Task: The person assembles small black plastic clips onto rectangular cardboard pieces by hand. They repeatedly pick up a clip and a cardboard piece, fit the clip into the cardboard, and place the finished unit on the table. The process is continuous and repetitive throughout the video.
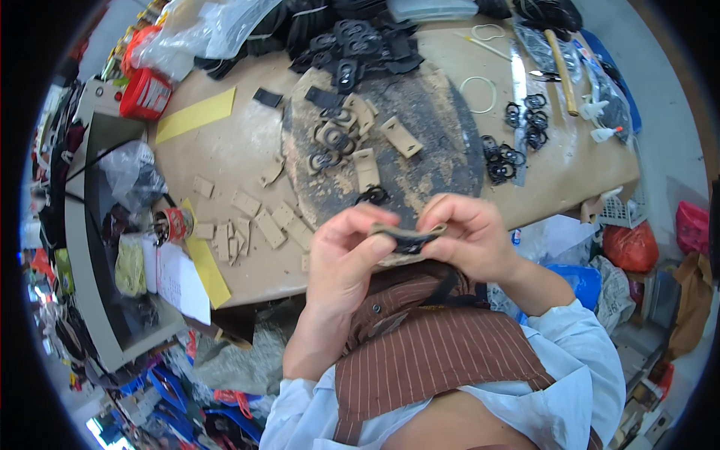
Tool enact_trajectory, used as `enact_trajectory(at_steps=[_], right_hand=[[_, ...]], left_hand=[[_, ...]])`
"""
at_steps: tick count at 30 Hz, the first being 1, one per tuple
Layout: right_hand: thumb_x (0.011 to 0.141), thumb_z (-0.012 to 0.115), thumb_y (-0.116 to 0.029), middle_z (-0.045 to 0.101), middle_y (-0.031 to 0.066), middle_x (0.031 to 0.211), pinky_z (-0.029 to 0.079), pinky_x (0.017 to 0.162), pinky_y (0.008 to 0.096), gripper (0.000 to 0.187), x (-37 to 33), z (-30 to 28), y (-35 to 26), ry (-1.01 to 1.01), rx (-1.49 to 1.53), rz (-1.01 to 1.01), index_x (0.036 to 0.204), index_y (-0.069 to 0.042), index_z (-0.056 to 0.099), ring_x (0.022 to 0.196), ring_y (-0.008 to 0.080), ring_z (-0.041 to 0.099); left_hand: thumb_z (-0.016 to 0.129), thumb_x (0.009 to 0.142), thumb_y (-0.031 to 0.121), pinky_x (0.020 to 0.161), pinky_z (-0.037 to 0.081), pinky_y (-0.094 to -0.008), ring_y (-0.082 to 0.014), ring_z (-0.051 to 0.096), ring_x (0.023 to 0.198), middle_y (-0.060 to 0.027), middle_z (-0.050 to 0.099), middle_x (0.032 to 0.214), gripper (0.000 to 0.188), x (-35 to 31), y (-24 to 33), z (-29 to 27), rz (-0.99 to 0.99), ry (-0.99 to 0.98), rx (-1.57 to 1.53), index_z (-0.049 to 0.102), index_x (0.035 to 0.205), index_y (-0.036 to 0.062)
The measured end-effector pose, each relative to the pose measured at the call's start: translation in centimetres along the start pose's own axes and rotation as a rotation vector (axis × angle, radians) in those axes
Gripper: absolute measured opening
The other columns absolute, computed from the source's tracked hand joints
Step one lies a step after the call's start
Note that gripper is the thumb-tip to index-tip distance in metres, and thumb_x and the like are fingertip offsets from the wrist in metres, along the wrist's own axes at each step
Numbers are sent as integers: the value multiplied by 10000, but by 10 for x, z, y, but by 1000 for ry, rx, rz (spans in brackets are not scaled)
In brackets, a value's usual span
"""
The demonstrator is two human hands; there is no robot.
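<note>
The left hand [345,244] and right hand [471,234] are close together, fingers and thumbs pinching opposite ends of one tan-and-black strap piece [409,241]. It sits by the near edge of the bench [566,176], before the round board [446,169]. Brown surface offers room toward the right corner. Around: two yellow strips [196,115], one hammer [559,71], one red tub [146,94] (scattered tan pieces [269,229] overlap, defying a sure count).

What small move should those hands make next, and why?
Perhaps gently bring together the ends of the small, curved tan-and-black strip: the left hand and right hand pinch its opposite ends, which stand apart.
</note>
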State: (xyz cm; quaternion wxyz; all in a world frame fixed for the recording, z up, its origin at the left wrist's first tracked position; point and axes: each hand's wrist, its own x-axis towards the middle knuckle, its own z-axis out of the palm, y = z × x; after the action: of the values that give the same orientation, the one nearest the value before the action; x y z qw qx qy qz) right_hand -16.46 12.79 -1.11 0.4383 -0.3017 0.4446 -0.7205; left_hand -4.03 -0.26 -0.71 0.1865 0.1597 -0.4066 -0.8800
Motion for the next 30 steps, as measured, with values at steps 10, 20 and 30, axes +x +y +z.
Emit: enact_trajectory(at_steps=[10,20,30], right_hand=[[756,642,-91,594,113,767,440,593,278,276,53,-195,-39,305,-1625,-175,1013,-10,585,618,190,550],[760,620,-8,581,67,777,441,593,239,147,23,-25,-25,4,-1037,-312,898,-36,662,681,139,559],[656,745,-77,614,107,873,512,614,281,289,4,8,-21,-677,-767,-375,909,0,627,740,236,626]], left_hand=[[683,743,97,592,447,-230,-95,563,631,-88,576,945,275,63,9,-36,341,398,1202,589,981,-1],[551,857,37,766,495,-264,-138,602,840,-106,577,1056,264,-8,-34,14,-93,51,157,546,1116,-17],[522,889,73,726,502,-229,-99,597,828,-67,633,908,171,-54,-13,-14,-370,-191,220,585,1012,-27]])
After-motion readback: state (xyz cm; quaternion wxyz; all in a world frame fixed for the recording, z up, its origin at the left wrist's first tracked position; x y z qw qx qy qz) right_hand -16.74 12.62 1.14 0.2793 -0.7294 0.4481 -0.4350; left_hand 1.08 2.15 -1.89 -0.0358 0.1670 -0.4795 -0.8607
